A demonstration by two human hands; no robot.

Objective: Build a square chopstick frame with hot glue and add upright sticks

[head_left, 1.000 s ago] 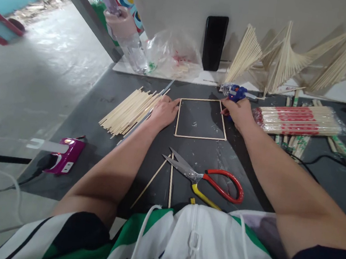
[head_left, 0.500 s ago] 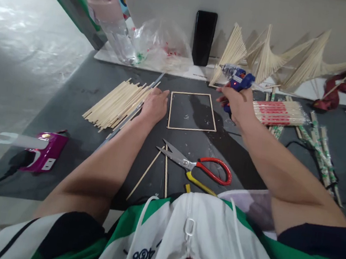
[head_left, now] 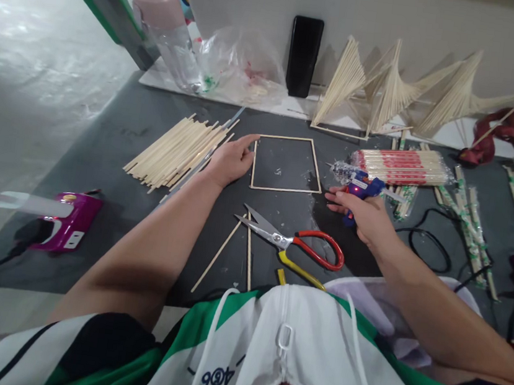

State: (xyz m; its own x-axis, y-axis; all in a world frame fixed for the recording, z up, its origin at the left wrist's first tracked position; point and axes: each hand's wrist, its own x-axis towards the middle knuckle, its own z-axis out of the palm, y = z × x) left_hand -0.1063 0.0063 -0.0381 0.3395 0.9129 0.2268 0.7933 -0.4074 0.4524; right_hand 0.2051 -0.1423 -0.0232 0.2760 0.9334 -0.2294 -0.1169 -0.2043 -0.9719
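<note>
A square frame of thin wooden sticks [head_left: 284, 189] lies flat on the dark mat [head_left: 118, 138]. My left hand [head_left: 230, 161] rests on the mat, its fingers stretched out and touching the frame's left side. My right hand [head_left: 366, 215] is closed round the handle of a blue glue gun [head_left: 356, 181], held low just right of the frame's near right corner, nozzle pointing left. A loose pile of bare wooden sticks [head_left: 177, 151] lies left of my left hand.
Red-and-yellow scissors [head_left: 297, 247] and two loose sticks [head_left: 235, 252] lie near me. A wrapped bundle of sticks [head_left: 403, 167], fan-shaped stick models [head_left: 391, 90], a black phone [head_left: 304, 56], a plastic bag [head_left: 244, 69] and a bottle [head_left: 176, 45] sit behind. A purple device [head_left: 68, 222] sits left.
My right hand has brought the glue gun from the frame's far right corner up and then down to beside its near right corner. My left hand stays at the frame's left side.
</note>
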